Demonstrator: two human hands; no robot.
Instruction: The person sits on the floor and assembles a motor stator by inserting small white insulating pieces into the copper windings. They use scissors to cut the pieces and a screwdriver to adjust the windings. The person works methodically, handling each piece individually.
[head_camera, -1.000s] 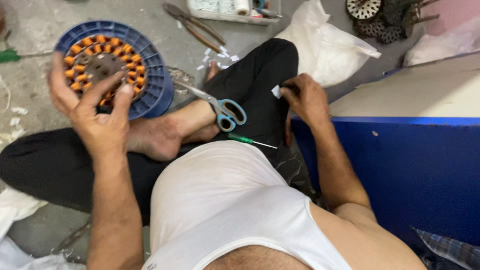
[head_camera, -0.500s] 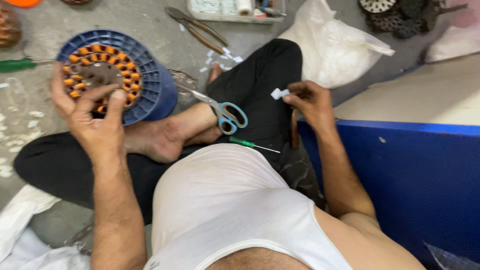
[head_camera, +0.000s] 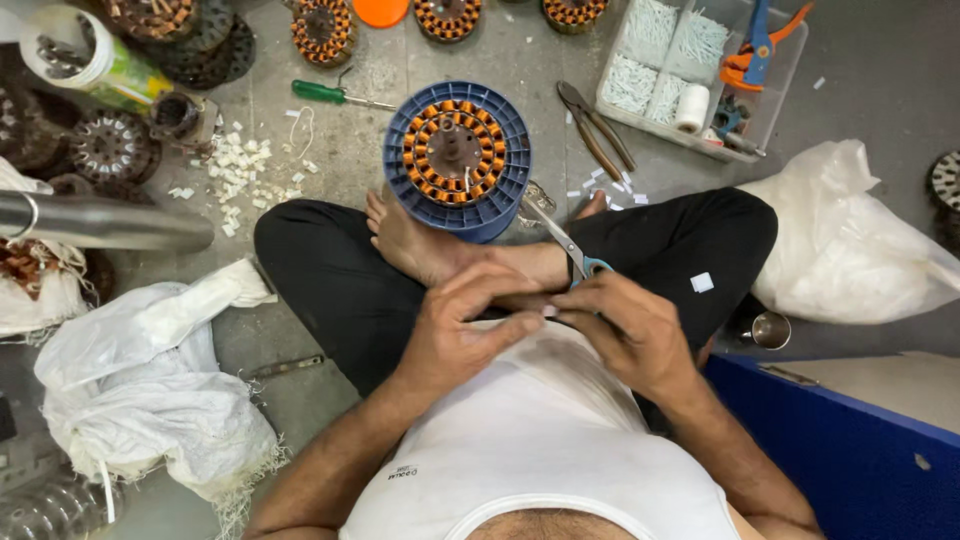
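Sitting cross-legged on the concrete floor (head_camera: 380, 90), you keep your work low and close, so everything sits within a short reach of the place where your hands meet over your lap.

Off to the left of that pinch, the big white sacks (head_camera: 150, 380) lie bunched up out of the way. Straight ahead of it, beyond your foot (head_camera: 415, 245), the blue round holder (head_camera: 457, 155) stands with its ring of copper-wound coils facing up at you; it rests just past your shin, likely so the coils stay in view while your hands are busy elsewhere. Farther ahead and to the right, the clear tray (head_camera: 700, 70) keeps white slips and a white roll sorted in compartments, with pliers (head_camera: 595, 125) lying beside it.

The scissors (head_camera: 565, 245) lie across your shin, blue handle almost touching your right knuckles, parked where a grab needs no looking.

Your left hand (head_camera: 455, 335) and right hand (head_camera: 625, 335) come together fingertip to fingertip, both pinched shut on a small white piece (head_camera: 549, 311) held between them, near your belly. It is too small to say what it is. A similar white slip (head_camera: 702, 282) sits on your right knee, to the right of the pinch.
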